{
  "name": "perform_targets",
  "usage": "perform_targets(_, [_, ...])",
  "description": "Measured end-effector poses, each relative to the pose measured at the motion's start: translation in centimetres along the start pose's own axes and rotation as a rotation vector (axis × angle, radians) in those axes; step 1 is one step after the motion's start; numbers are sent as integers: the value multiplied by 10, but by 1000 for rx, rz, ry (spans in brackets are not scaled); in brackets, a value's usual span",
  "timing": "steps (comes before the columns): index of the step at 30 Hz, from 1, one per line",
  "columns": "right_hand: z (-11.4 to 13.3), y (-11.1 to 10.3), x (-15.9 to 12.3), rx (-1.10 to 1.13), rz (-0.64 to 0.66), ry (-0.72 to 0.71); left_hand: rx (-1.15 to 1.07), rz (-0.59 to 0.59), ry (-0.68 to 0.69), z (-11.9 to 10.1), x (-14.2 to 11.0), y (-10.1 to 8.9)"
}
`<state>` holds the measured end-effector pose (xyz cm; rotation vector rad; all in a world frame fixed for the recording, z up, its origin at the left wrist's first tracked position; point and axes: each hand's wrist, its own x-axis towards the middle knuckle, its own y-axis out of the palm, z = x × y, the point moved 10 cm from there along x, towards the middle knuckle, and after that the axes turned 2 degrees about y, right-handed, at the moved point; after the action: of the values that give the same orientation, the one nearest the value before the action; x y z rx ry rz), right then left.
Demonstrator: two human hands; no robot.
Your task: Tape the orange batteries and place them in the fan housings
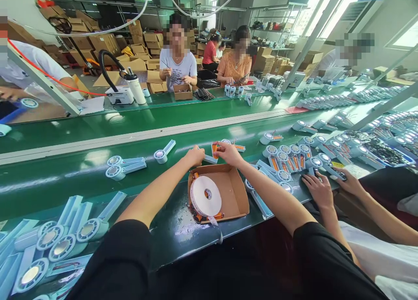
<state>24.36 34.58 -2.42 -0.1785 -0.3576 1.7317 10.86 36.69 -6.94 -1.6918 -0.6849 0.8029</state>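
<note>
Both hands meet on a pale blue fan shell (211, 155) lying on the green conveyor bench (98, 173), just beyond the open cardboard box (233, 191). The left hand (195, 155) is curled into a loose fist against the part's handle; the right hand (227, 152) pinches narrowly at its orange insert. A roll of white tape (205, 196) stands in the box. The knuckles hide the fingertips, and the shell's round head cannot be made out.

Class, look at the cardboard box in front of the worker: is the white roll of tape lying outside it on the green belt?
No, the white roll of tape leans inside the cardboard box.
</note>
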Motion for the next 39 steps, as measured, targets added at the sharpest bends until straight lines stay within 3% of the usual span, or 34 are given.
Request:
perform_targets(9, [-18, 9, 11, -365, 75, -21, -142, -18, -57, 5, 8, -14])
perform_targets(17, [-17, 15, 18, -830, 247, -34, -252, -89, -111, 4, 17, -18])
perform_targets(22, [-21, 33, 16, -1042, 403, -36, -327, -119, -131, 4, 19, -19])
perform_targets(26, [-11, 48, 25, -1095, 454, -25, -361, -119, -161, 0, 21, -21])
perform_targets(29, [14, 44, 27, -1052, 407, -42, -352, -121, -192, -3, 21, -29])
perform_targets(32, [41, 20, -2, -966, 258, -103, -317, -156, -209, -7, 5, -46])
perform_targets(35, [45, -17, -75, -806, 65, -131, -294, -194, -116, -24, -38, -57])
perform_targets(37, [34, -43, -131, -434, -53, -106, -286, -109, 66, -55, -74, -47])
perform_targets(39, [17, -55, -175, -188, -62, -41, -219, 97, 300, -95, -111, -23])
